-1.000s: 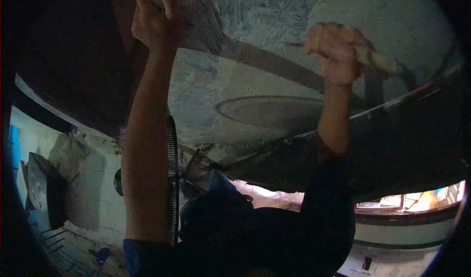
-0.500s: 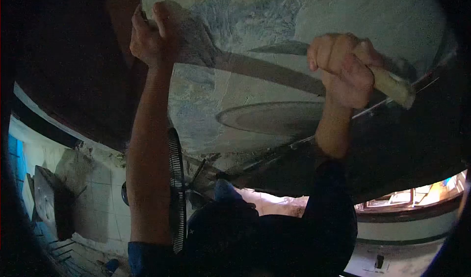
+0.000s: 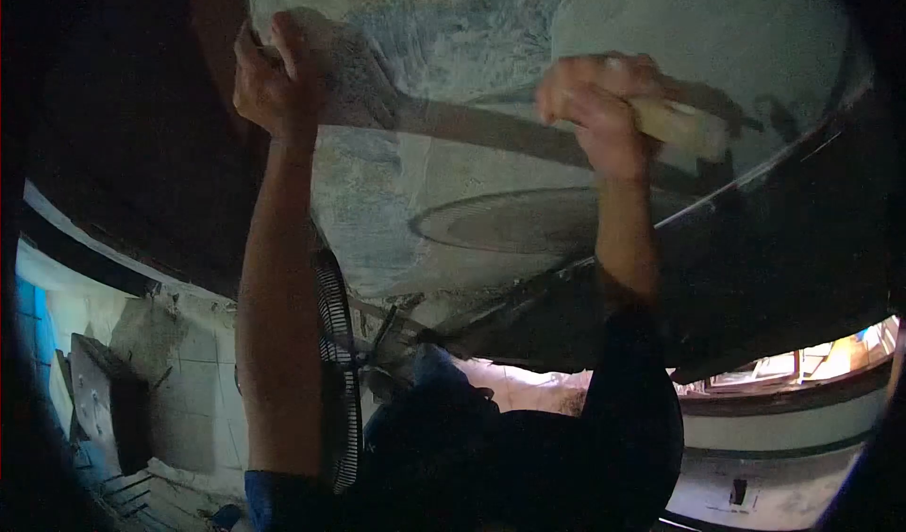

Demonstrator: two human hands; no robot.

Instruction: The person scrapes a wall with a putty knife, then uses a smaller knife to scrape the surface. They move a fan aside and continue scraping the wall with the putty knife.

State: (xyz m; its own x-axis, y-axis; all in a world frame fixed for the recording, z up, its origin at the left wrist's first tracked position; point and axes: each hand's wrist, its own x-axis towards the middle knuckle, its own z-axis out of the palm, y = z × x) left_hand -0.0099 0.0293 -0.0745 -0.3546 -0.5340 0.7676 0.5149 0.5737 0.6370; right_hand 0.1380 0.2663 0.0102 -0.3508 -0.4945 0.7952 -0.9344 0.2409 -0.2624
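Both my arms are raised toward a pale, blotchy slab-like surface (image 3: 481,159). My left hand (image 3: 274,79) is at its left edge, with fingers curled; whatever lies between them is hidden. To the right, my right hand (image 3: 604,108) is closed around a tool with a pale, wood-coloured handle (image 3: 694,134). The handle juts out to the right of the fist and is smeared by motion. The tool's other end cannot be made out. A bluish-grey rough patch (image 3: 453,46) lies between the hands, and shadows of both arms fall on the surface.
A fan with a ribbed guard (image 3: 340,372) stands close beside my left forearm. At the lower left is a dark, box-like object (image 3: 109,405) near a tiled wall (image 3: 203,381). The slab's dark lower edge (image 3: 717,202) runs diagonally on the right. Bright openings show beyond.
My right hand and its tool have moved left across the pale surface, and the handle now lies flatter. My left hand stays at the slab's edge; the whole view has shifted slightly.
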